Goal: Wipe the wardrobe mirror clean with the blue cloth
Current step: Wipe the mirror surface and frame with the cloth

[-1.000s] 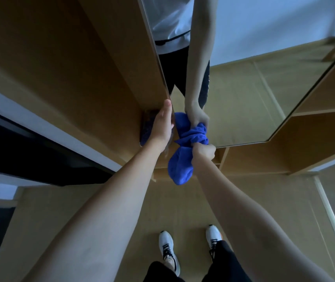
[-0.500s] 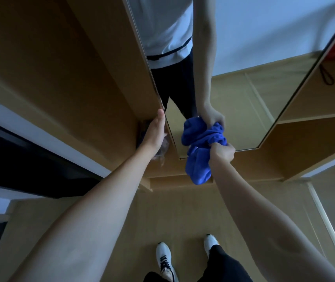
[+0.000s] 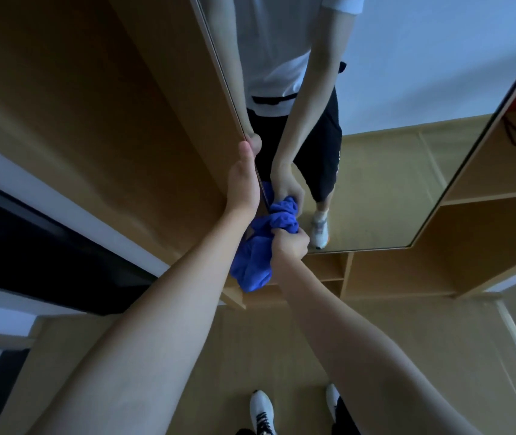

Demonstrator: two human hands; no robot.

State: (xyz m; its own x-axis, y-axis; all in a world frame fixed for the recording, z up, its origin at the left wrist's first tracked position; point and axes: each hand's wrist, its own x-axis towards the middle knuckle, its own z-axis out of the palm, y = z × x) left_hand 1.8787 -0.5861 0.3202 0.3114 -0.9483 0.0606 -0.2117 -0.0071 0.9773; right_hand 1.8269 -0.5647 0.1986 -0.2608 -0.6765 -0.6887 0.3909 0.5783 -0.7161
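At the centre of the frame, low on the glass, the right hand is gripping the blue cloth in a closed fist, fingers curled round a bunched wad of it and pressing that wad against the wardrobe mirror. The rest of the cloth is hanging loose below and to the left of the fist, draping down past the bottom edge of the glass toward the wooden shelf underneath. The left hand is reaching up along the left edge of the mirror door, just left of the cloth; its thumb is lying straight up the edge, and the fingers are hidden behind the door, so it appears to be bracing the panel, though how tightly it is closing on it cannot be told.

The step in hand looks like the wiping itself, working the lower left corner of the glass. Most of the mirror is stretching away toward the upper right of the frame, well apart from the cloth, so by my reading a good deal of surface is still waiting.

The next move is likely calling for a stroke across or up the glass from this corner, keeping the wad flat against the surface with steady pressure while the other hand is steadying the door so it is not swinging away. The dangling tail of cloth is worth gathering in, since it is trailing off the glass rather than cleaning.
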